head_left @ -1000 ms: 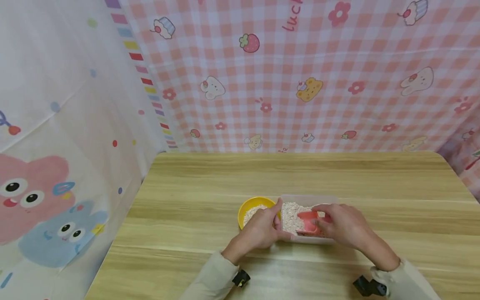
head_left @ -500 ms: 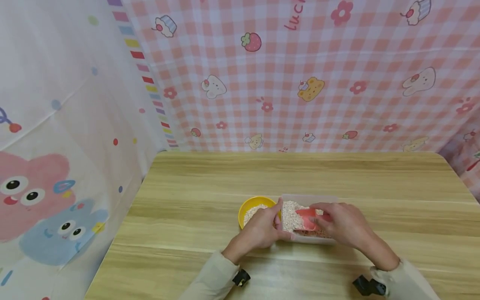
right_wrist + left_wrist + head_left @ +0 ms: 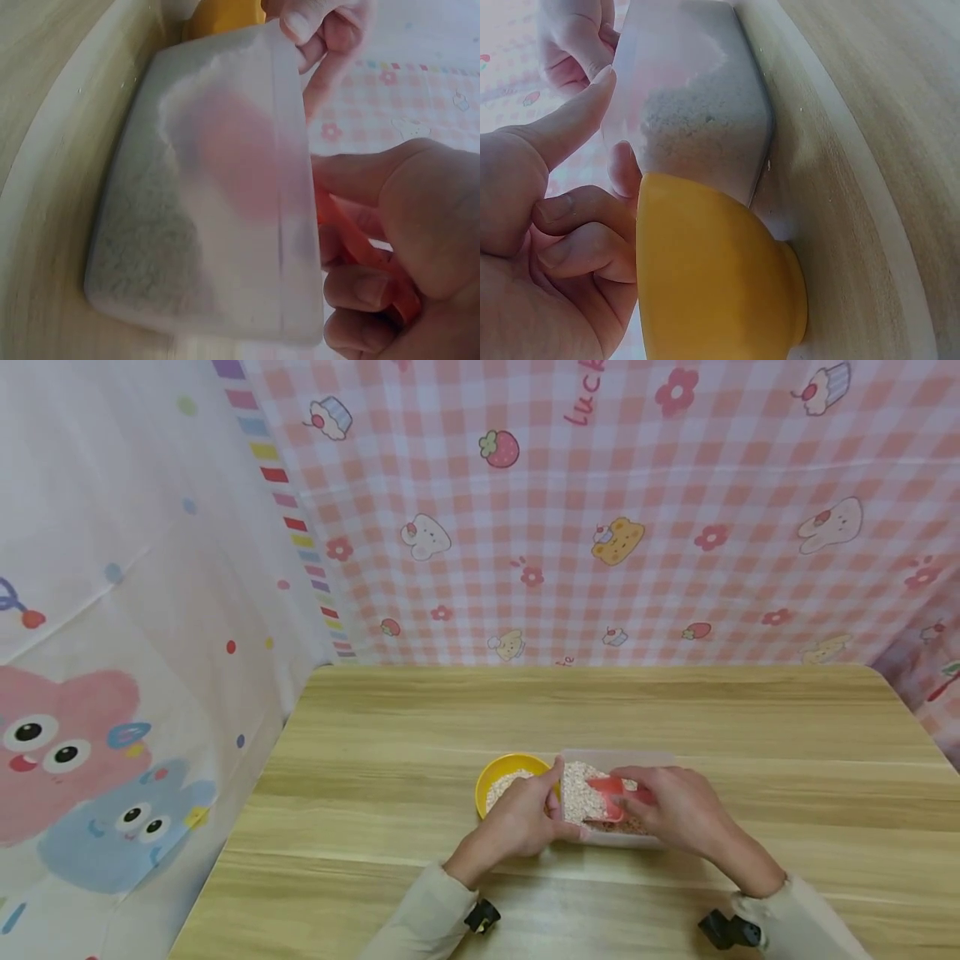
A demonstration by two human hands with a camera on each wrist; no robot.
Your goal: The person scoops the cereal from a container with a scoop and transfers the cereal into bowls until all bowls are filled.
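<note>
Vs 1 s ago, red scoop [image 3: 609, 795] & R hand [image 3: 682, 806] have shifted a bit left in the clear tub [image 3: 621, 840], scoop in pale flakes [image 3: 577, 789]. Scoop's btwn the hands: R grips handle, L hand [image 3: 519, 818] holds tub's left end, next to yellow bowl [image 3: 705, 277].

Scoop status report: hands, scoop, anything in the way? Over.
Right hand grips scoop. Scoop inside oat tub. Left hand touching tub's bowl-side end. Bowl beyond that hand; no obstruction visible.

Table [image 3: 420, 710]: pale wood grain, rounded far corners
Yellow bowl [image 3: 716, 270]: upright — left
Translucent tub [image 3: 240, 270]: just right of it (pale specks [image 3: 769, 165] nearby)
</note>
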